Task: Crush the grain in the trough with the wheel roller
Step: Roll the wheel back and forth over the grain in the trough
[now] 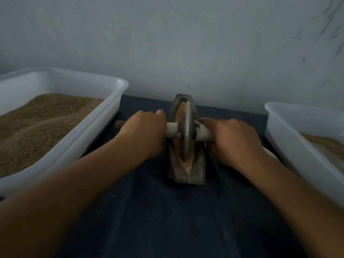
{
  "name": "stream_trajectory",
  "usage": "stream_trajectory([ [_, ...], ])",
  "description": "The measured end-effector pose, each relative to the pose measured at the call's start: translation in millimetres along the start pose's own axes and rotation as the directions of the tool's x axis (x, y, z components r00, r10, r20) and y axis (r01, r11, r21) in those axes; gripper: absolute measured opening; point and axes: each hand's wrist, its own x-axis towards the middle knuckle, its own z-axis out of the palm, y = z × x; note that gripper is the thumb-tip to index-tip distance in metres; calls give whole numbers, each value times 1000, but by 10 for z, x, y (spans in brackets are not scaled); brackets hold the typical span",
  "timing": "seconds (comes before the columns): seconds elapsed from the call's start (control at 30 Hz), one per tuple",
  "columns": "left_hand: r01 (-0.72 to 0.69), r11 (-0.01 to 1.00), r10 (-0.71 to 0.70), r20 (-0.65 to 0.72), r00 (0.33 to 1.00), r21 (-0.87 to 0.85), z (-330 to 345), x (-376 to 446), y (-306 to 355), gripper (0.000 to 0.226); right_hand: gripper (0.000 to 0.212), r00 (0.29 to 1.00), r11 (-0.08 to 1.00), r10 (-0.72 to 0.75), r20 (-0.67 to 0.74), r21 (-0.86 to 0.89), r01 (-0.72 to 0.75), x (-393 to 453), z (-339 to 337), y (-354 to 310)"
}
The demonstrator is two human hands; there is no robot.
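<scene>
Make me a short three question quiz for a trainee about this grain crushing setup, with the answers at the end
1. True or false: both hands grip the axle handle of the wheel roller.
2. Multiple choice: where does the wheel sit? A) in the left white tub B) in the trough among the grain C) flat on the cloth
3. Fill in: the trough stands on a dark ____ between two white tubs.

Key:
1. True: the left hand and the right hand each curl round one end of the handle.
2. B: the wheel stands upright in the grain.
3. Cloth, between the left tub and the right tub.
</scene>
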Motion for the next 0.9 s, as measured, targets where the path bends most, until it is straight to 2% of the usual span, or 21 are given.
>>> stream_trajectory([
  [0.2,-8,998,14,-106,994,56,14,66,86,48,42,996,988,70,58,135,-78,-67,134,63],
  [0.33,8,996,4,-134,991,87,39,315,92,36,41,985,981,113,128,144,-131,92,259,129],
  [0.47,11,998,-4,-115,993,56,115,542,11,32,40,978,984,129,164,99,-147,350,366,211],
  [0.6,4,996,1,-60,998,90,149,772,-41,36,32,952,976,161,260,99,-192,667,459,305],
  [0.77,-11,995,6,52,999,98,201,1022,-134,45,37,928,988,139,346,22,-156,1001,507,386],
  [0.9,-37,996,32,58,998,84,204,1106,-170,43,36,913,988,129,386,32,-153,1081,486,406],
])
